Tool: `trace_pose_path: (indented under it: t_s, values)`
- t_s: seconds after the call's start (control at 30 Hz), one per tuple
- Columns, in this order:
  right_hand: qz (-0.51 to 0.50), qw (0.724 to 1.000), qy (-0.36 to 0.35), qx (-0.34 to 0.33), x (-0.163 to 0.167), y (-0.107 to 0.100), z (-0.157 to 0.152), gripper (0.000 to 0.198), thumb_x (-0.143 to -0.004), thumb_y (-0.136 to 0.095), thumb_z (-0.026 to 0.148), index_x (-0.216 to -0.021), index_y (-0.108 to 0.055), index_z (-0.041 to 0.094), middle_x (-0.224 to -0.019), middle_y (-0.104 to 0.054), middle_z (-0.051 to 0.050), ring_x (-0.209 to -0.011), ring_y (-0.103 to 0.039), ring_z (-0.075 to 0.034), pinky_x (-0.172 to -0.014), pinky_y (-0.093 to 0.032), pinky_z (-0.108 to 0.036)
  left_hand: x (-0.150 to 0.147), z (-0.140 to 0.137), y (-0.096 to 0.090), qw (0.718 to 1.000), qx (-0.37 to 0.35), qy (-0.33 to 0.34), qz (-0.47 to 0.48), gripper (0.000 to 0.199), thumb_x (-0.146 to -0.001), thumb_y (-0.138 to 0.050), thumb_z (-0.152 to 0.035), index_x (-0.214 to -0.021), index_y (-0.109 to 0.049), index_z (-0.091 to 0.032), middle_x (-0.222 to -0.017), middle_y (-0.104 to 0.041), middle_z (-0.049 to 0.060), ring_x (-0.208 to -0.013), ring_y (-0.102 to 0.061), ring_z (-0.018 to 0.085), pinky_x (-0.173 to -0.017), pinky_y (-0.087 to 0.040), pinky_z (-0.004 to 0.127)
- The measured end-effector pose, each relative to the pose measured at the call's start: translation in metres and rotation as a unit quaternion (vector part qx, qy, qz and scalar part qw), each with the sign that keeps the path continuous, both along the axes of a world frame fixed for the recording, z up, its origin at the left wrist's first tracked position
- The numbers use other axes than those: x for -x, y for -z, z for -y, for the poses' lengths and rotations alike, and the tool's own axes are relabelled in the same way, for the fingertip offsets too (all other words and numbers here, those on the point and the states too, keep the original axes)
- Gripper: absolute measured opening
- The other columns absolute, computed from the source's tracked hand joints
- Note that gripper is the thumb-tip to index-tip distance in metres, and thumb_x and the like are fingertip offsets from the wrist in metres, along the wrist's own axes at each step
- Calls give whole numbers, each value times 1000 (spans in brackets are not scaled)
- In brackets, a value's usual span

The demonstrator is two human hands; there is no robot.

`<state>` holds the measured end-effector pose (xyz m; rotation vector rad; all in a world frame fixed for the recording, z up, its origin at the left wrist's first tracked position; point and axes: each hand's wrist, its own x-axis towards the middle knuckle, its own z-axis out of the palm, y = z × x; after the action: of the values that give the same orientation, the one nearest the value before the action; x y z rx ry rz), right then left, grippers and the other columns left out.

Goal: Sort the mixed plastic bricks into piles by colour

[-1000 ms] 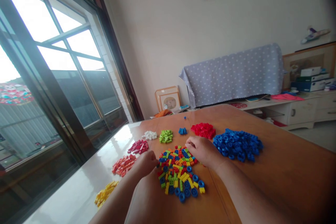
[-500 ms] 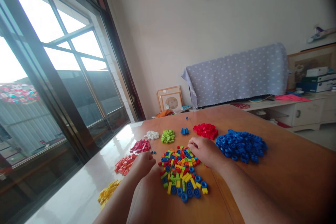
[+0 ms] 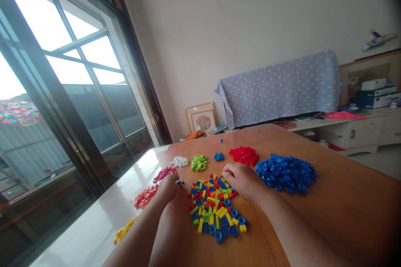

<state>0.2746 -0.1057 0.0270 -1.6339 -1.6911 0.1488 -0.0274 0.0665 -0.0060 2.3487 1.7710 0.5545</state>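
Observation:
A mixed pile of small toy building bricks (image 3: 210,208) in red, yellow, green, orange and blue, with several blue rings at its near end, lies in the middle of the table. At its far right edge is my right hand (image 3: 240,176), fingers curled in a pinch; whatever they hold is hidden. My left hand (image 3: 169,187) is closed beside the dark pink bricks (image 3: 164,173), covering their near end, and I cannot make out anything in its fingers. A few tiny dark blue pieces (image 3: 181,183) sit just right of it.
On the wooden table (image 3: 332,212) are separate piles: coral bricks (image 3: 145,197), yellow bricks (image 3: 124,231), white bricks (image 3: 179,161), lime green bricks (image 3: 199,162), red bricks (image 3: 243,156) and a large blue heap (image 3: 285,173). A small blue cluster (image 3: 219,156) stands beyond the mixed pile.
My left hand has moved left and away from me, from beside the mixed pile to the dark pink bricks. The right hand stays at the mixed pile's edge. The view has shifted slightly.

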Motion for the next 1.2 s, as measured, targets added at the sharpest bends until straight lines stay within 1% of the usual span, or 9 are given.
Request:
trace_pose_path:
  t_s: [0.1, 0.27, 0.43, 0.53, 0.73, 0.93, 1.2]
  values:
    - [-2, 1000, 1, 1, 0, -1, 0, 22, -93, -51, 34, -82, -67, 23, -81, -71, -2, -73, -62, -15, -63, -35, -23, -4, 0, 1, 1000, 16, 15, -2, 28, -72, -61, -7, -96, -69, -18, -98, -71, 6, -89, -61, 20, -67, -37, 24]
    - [-2, 1000, 2, -11, -1, -1, 0, 22, -92, -51, 33, -82, -67, 22, -82, -71, -2, -73, -61, -14, -63, -34, -23, -4, 1, 2, 999, 44, 24, -12, 24, -73, -60, -8, -93, -71, -17, -93, -72, 6, -88, -62, 21, -68, -40, 25]
    - [-2, 1000, -2, -11, 0, 1, -1, 22, -92, -52, 32, -82, -67, 22, -80, -71, -2, -72, -60, -14, -61, -33, -23, 0, -3, 4, 997, 64, 38, -16, 42, -74, -64, -10, -115, -69, -16, -111, -70, 9, -96, -63, 21, -76, -45, 25]
    - [-7, 1000, -6, -12, 0, 1, -1, 22, -92, -52, 33, -82, -67, 21, -82, -71, -3, -74, -61, -15, -62, -34, -23, 0, -7, 3, 995, 77, 59, -23, 47, -73, -67, -11, -120, -68, -16, -117, -69, 10, -101, -64, 21, -79, -47, 24]
    - [-9, 1000, -8, -8, 0, -1, 0, 22, -92, -52, 33, -82, -68, 21, -84, -72, -4, -76, -62, -15, -65, -36, -24, -4, -9, -7, 990, 87, 101, -45, 39, -74, -66, -11, -112, -72, -19, -113, -69, 8, -98, -64, 19, -78, -47, 23]
    - [-11, 1000, -7, -8, 0, 1, -1, 21, -92, -53, 33, -83, -68, 21, -83, -72, -3, -75, -62, -15, -63, -34, -24, -9, -5, -15, 990, 79, 100, -68, 26, -76, -62, -9, -98, -72, -16, -104, -69, 8, -90, -63, 18, -72, -44, 23]
    - [-19, 1000, -10, -11, -1, 3, -2, 23, -92, -52, 34, -82, -68, 21, -80, -70, -3, -73, -61, -15, -62, -34, -23, -12, -3, -16, 990, 64, 89, -87, 22, -75, -60, -8, -93, -71, -15, -101, -69, 8, -89, -63, 19, -69, -43, 24]
